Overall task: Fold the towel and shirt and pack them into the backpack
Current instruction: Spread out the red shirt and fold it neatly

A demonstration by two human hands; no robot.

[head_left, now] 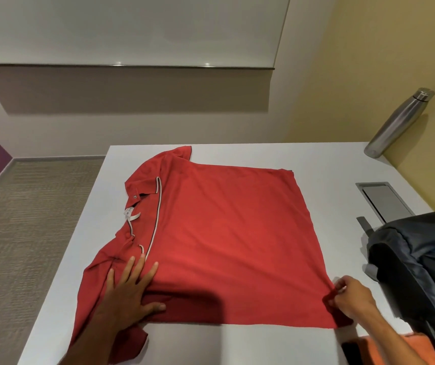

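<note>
A red polo shirt (224, 227) with white collar piping lies spread on the white table (329, 159), collar to the left. My left hand (129, 291) presses flat on the shirt near the collar, fingers straight and spread. At the shirt's near right corner, my right hand (350, 296) pinches the hem. A dark blue-grey backpack (416, 267) stands at the right edge, partly out of view. An orange cloth (406, 349), possibly the towel, shows at the bottom right under my right forearm.
A steel water bottle (398, 122) stands at the table's far right corner against the yellow wall. A recessed metal hatch (385, 201) sits in the tabletop behind the backpack. Carpeted floor (26, 219) lies left of the table.
</note>
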